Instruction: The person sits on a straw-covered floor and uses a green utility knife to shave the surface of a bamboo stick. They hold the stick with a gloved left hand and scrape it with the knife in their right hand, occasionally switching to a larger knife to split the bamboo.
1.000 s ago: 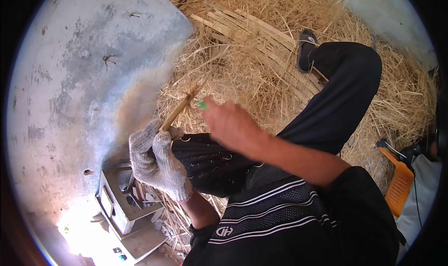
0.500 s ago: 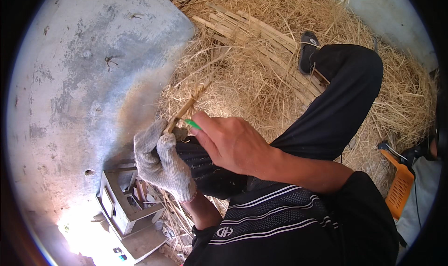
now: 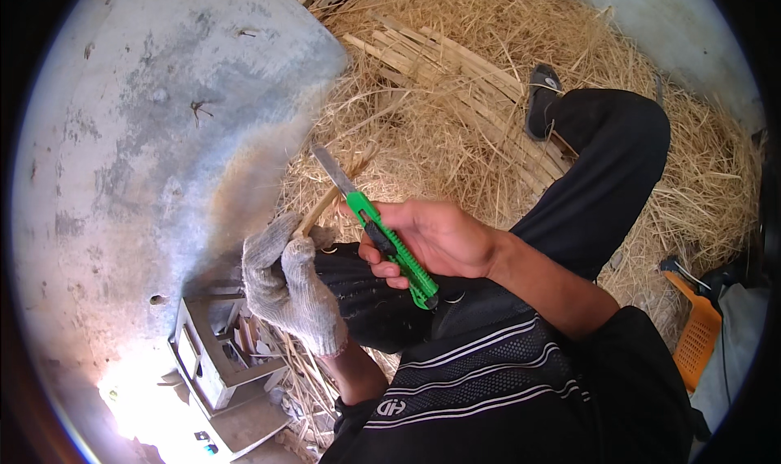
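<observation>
My left hand (image 3: pixel 289 285), in a grey knit work glove, is closed round a thin tan bamboo strip (image 3: pixel 319 211). Frayed shavings curl at the strip's far end, pointing up and to the right. My bare right hand (image 3: pixel 439 235) holds a green utility knife (image 3: pixel 394 248) with its palm side turned up. The knife's blade (image 3: pixel 332 169) is out and points up and left, and in this view it crosses the strip's far part. Whether blade and strip touch, I cannot tell. Both hands are above my dark-trousered left leg.
Long split bamboo strips (image 3: pixel 480 98) lie beyond my hands on a thick layer of shavings (image 3: pixel 586 33). A weathered grey wall (image 3: pixel 138 163) rises at left, with a wooden frame-like box (image 3: pixel 213 383) beside it. An orange plastic chair part (image 3: pixel 697 334) and a person's grey clothing (image 3: pixel 744 326) are at right.
My right hand has rolled palm up and drawn slightly right, bringing the whole knife and its blade into sight. The left hand keeps its hold on the strip.
</observation>
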A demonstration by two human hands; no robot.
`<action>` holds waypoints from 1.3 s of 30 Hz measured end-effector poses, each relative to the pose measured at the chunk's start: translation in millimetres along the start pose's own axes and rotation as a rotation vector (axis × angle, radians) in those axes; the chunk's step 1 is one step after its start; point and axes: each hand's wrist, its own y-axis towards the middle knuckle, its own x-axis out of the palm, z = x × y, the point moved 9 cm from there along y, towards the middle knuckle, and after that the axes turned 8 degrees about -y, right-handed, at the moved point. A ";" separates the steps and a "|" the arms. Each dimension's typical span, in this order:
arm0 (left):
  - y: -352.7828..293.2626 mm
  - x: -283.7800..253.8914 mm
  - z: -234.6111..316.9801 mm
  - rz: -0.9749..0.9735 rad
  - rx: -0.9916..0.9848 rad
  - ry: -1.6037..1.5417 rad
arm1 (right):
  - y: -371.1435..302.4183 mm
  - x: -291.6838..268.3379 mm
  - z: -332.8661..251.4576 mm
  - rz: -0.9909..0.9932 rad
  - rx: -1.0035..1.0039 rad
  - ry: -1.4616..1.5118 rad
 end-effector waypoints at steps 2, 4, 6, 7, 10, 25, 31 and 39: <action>0.6 1.1 -0.7 0.005 -0.023 -0.003 | -3.0 -10.9 3.6 0.032 -0.055 -0.074; 0.5 -2.5 -1.1 0.022 -0.044 -0.014 | -9.4 -6.9 -5.3 0.084 -0.072 -0.250; -0.3 -3.6 -0.9 0.038 -0.062 -0.052 | -19.0 -1.7 -19.3 0.160 -0.110 -0.577; -0.2 -3.6 0.3 0.030 -0.048 -0.048 | -24.7 1.1 -27.3 0.209 -0.139 -0.814; -1.0 -1.0 2.8 0.007 0.002 -0.032 | -36.4 13.8 -34.5 0.311 -0.413 -1.346; 0.1 -4.3 5.0 -0.060 0.056 0.098 | -38.0 29.7 -29.9 0.612 -0.499 -1.843; -0.9 -8.1 2.7 -0.057 0.065 0.097 | -38.5 34.8 -24.0 0.602 -0.582 -1.899; 3.7 -2.0 7.9 -0.129 0.142 0.135 | -44.3 62.0 -31.3 0.530 -0.701 -1.822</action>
